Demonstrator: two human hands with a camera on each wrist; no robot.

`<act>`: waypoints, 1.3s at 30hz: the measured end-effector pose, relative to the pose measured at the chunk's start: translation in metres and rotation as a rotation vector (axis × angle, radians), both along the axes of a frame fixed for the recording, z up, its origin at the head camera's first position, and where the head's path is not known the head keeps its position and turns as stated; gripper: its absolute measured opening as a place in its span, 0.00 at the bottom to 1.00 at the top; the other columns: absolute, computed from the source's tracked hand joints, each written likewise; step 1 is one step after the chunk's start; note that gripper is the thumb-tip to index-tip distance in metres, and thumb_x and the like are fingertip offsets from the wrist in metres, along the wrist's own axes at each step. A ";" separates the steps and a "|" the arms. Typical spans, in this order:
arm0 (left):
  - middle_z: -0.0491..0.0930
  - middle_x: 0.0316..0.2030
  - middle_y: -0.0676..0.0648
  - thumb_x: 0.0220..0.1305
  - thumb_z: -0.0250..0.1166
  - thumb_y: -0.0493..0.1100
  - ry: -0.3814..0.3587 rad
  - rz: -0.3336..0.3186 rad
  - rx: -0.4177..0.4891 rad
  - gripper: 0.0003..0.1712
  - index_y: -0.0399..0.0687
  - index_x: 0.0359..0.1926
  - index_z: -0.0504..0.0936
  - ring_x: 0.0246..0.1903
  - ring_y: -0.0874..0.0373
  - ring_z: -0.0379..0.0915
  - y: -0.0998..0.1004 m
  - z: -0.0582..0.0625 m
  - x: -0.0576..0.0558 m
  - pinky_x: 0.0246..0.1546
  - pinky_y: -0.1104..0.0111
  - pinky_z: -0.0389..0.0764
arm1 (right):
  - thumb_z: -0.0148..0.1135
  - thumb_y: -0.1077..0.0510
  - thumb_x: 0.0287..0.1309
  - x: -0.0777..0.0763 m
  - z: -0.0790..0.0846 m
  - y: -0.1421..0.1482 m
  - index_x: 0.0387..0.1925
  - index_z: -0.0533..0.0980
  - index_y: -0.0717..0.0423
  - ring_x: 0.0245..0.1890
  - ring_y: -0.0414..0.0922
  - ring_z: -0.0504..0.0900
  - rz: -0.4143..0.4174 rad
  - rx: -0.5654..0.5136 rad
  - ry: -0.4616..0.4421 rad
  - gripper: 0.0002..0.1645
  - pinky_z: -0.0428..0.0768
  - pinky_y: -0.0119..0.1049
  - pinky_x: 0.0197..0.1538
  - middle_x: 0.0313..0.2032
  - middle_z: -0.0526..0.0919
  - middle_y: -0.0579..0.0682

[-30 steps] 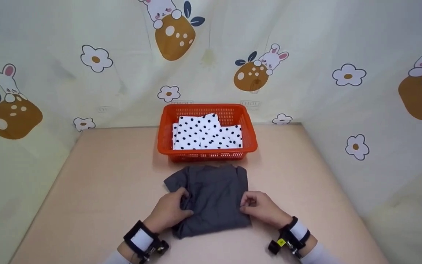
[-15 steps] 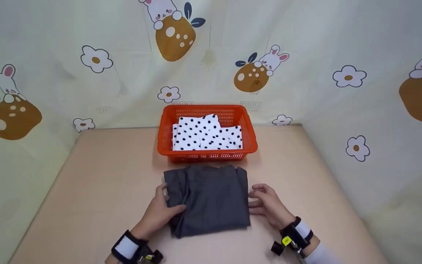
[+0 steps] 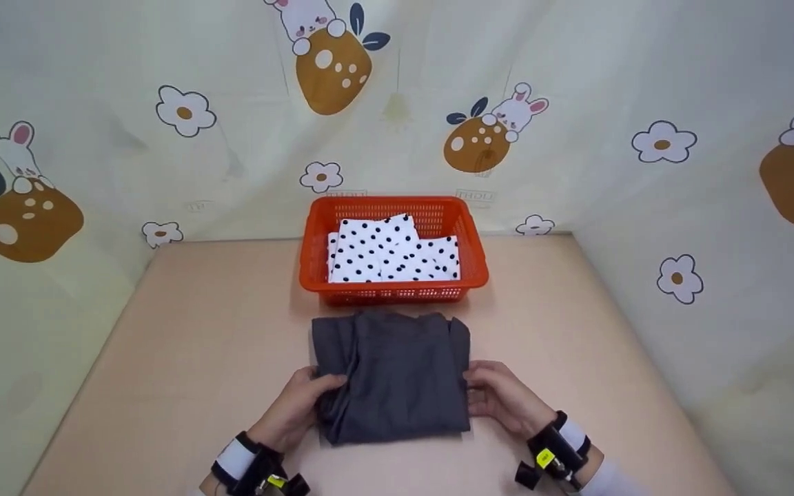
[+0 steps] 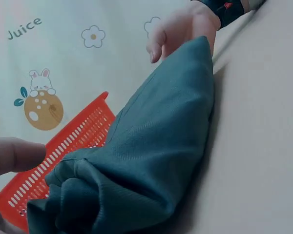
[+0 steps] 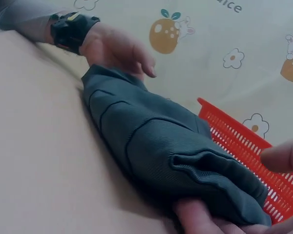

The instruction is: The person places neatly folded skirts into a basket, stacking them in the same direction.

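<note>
A folded dark grey garment (image 3: 393,375) lies on the table in front of an orange basket (image 3: 314,241). My left hand (image 3: 298,405) is at its lower left edge, thumb over the bunched fold and lifted slightly off the cloth in the left wrist view. My right hand (image 3: 500,398) is at the lower right edge. In the right wrist view its fingers (image 5: 195,219) lie under the garment (image 5: 176,156) and the thumb stands clear above. The left hand (image 5: 118,48) shows at the garment's far side there. Neither hand pinches the cloth.
The orange basket holds folded white cloth with black dots (image 3: 390,256). The tan table (image 3: 183,344) is walled in by a cream curtain printed with rabbits and flowers (image 3: 576,103) at the back and on both sides.
Both hands let go of the pinched cloth, drew out to the garment's sides, then came back in at its lower edges. The garment lies squarer and flatter than a second ago.
</note>
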State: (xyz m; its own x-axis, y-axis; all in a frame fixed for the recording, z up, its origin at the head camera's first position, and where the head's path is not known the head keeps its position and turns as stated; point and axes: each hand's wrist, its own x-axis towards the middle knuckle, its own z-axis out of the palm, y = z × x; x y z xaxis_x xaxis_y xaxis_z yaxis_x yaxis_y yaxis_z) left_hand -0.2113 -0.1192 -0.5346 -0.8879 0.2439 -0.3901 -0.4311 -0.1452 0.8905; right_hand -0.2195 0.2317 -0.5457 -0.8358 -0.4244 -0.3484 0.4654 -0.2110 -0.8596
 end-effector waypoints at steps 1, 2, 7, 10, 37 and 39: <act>0.77 0.57 0.40 0.64 0.62 0.43 -0.001 -0.031 0.032 0.37 0.27 0.67 0.58 0.52 0.54 0.77 -0.001 -0.001 0.000 0.55 0.63 0.78 | 0.52 0.60 0.65 0.001 -0.001 0.000 0.40 0.72 0.57 0.29 0.44 0.86 0.021 -0.010 0.001 0.05 0.86 0.42 0.39 0.30 0.83 0.47; 0.79 0.54 0.42 0.65 0.61 0.43 -0.003 -0.058 0.069 0.36 0.28 0.67 0.60 0.50 0.55 0.79 -0.002 -0.002 0.001 0.53 0.63 0.79 | 0.52 0.59 0.66 0.001 -0.001 0.000 0.42 0.71 0.57 0.30 0.44 0.87 0.040 -0.024 0.004 0.06 0.86 0.44 0.39 0.31 0.84 0.47; 0.82 0.52 0.47 0.64 0.62 0.41 -0.044 -0.090 0.204 0.36 0.33 0.68 0.59 0.50 0.55 0.81 -0.002 -0.007 0.003 0.53 0.64 0.81 | 0.48 0.59 0.68 0.003 -0.004 -0.003 0.50 0.72 0.59 0.36 0.47 0.88 0.112 -0.128 0.023 0.13 0.85 0.47 0.44 0.37 0.88 0.49; 0.81 0.54 0.48 0.62 0.64 0.42 -0.049 -0.081 0.208 0.38 0.36 0.69 0.59 0.52 0.56 0.80 0.003 -0.009 0.006 0.54 0.66 0.79 | 0.48 0.58 0.69 0.006 -0.006 -0.007 0.54 0.72 0.60 0.40 0.46 0.88 0.132 -0.154 0.019 0.16 0.84 0.47 0.48 0.40 0.88 0.49; 0.79 0.57 0.46 0.57 0.63 0.35 -0.026 -0.180 0.335 0.40 0.41 0.70 0.57 0.52 0.53 0.81 0.021 -0.022 0.021 0.53 0.62 0.82 | 0.59 0.68 0.60 0.027 -0.007 -0.029 0.73 0.50 0.60 0.63 0.55 0.77 0.068 -0.192 0.015 0.44 0.76 0.47 0.64 0.65 0.73 0.61; 0.79 0.57 0.46 0.57 0.62 0.34 -0.021 -0.185 0.341 0.40 0.41 0.69 0.57 0.52 0.53 0.81 0.020 -0.022 0.020 0.53 0.62 0.82 | 0.59 0.68 0.60 0.027 -0.007 -0.030 0.73 0.51 0.59 0.62 0.55 0.77 0.061 -0.190 0.015 0.44 0.76 0.47 0.63 0.65 0.74 0.61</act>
